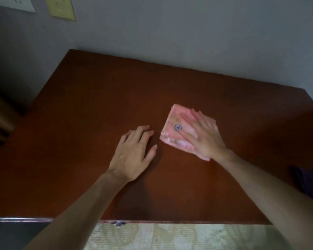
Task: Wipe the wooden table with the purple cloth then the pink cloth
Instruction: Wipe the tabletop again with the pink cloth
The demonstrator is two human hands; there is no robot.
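Cloth (177, 126), pink and folded, lies right of centre on the bench (98, 98) under my flat right hand (204, 138), fingers spread. Left hand (134, 152) rests open beside it. Soft, light; I'd press through the palm or it bunches.
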